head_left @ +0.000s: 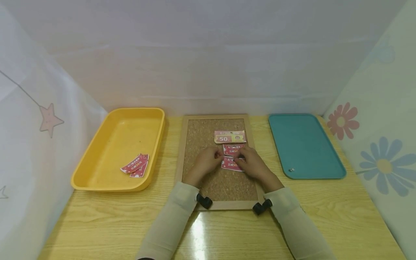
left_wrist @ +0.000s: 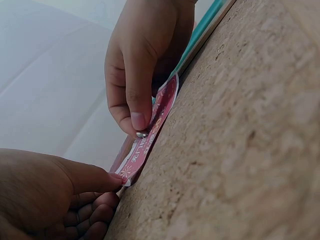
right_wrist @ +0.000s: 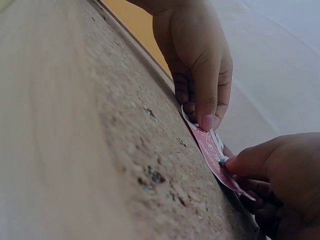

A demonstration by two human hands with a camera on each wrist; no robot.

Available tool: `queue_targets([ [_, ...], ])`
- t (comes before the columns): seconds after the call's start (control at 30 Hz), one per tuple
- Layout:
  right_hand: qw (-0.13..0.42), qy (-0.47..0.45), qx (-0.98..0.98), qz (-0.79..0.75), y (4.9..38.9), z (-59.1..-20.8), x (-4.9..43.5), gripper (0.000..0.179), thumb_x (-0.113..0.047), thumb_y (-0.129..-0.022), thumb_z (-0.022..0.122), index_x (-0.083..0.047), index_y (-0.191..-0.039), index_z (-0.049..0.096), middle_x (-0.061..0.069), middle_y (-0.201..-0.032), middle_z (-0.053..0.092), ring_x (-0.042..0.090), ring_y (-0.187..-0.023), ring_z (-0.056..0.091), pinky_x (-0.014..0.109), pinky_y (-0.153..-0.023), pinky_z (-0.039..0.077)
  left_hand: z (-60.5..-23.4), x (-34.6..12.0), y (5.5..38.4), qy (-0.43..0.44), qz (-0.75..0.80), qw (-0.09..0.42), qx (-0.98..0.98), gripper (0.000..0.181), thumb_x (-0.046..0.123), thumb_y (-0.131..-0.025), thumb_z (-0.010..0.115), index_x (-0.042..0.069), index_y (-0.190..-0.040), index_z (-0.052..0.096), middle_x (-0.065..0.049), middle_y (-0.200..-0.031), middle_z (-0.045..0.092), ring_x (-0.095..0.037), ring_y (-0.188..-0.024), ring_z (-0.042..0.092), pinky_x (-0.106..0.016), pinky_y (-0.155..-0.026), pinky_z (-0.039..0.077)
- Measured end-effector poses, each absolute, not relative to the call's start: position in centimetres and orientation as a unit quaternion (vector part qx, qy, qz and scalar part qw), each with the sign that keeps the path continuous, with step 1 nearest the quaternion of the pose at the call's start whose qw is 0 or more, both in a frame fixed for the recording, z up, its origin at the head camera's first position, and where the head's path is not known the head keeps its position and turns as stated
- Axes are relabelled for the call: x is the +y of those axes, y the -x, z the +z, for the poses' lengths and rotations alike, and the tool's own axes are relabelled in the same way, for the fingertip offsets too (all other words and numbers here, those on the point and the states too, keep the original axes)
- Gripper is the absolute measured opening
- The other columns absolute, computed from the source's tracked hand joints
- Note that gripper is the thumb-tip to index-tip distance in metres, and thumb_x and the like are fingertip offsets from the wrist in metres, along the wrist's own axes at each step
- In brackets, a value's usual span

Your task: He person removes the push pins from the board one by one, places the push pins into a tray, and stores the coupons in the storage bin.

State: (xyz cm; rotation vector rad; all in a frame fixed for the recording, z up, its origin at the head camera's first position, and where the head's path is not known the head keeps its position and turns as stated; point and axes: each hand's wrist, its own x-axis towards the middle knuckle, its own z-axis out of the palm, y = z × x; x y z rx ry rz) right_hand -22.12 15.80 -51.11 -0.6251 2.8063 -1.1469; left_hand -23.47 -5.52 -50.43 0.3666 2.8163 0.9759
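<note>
On a wood-framed cork board [head_left: 224,187] lie three coupons in a column. The lowest, a red coupon [head_left: 229,165], is between the two hands. My left hand [head_left: 205,159] pinches its left end, thumb on top. With thumb and forefinger my right hand [head_left: 253,164] holds a small silver thumbtack [left_wrist: 142,134] against the printed face of the same coupon [right_wrist: 207,145]. Just above lies another red coupon [head_left: 228,148], partly behind the right fingers. At the top is a wider pink and yellow coupon [head_left: 224,138], with a tack [head_left: 231,133] near its upper edge.
A yellow tray [head_left: 97,159] stands to the left, with red coupons [head_left: 134,164] overlapping near its front right corner. A teal tray [head_left: 307,144] on the right holds small metal tacks [head_left: 291,169] by its front left corner. White cloth walls enclose the wooden table [head_left: 130,216].
</note>
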Motion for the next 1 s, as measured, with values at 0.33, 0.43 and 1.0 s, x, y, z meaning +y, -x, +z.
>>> queue_targets([
  [0.33,0.016,0.212,0.896,-0.389,22.2,-51.2,16.2,0.009,-0.019,-0.096,0.064,-0.012,-0.091,0.065,0.002,-0.097,0.056,0.025,-0.104,0.058,0.044,-0.090,0.049,-50.4,-5.5,23.4,-0.121,0.322,0.070,0.936,0.011,0.027,-0.093,0.066,0.020,-0.084,0.066,0.005,-0.077,0.059,-0.013,-0.068,0.053,-0.028,-0.058,0.044],
  [0.43,0.021,0.214,0.893,-0.395,22.2,-51.2,16.4,0.009,-0.021,-0.096,0.063,-0.013,-0.092,0.065,0.001,-0.098,0.057,0.024,-0.105,0.058,0.044,-0.088,0.049,-50.3,-5.5,23.3,-0.120,0.329,0.071,0.934,0.012,0.026,-0.093,0.066,0.019,-0.084,0.066,0.005,-0.076,0.059,-0.013,-0.067,0.053,-0.028,-0.057,0.044],
  [1.0,0.074,0.136,0.861,-0.485,21.8,-51.0,18.9,0.021,-0.035,-0.100,0.056,-0.016,-0.109,0.059,0.002,-0.108,0.062,0.020,-0.101,0.059,0.042,-0.087,0.048,-50.4,-7.4,23.5,-0.114,0.432,0.123,0.886,0.016,0.034,-0.096,0.062,0.019,-0.100,0.066,0.003,-0.096,0.064,-0.016,-0.089,0.058,-0.035,-0.077,0.050],
])
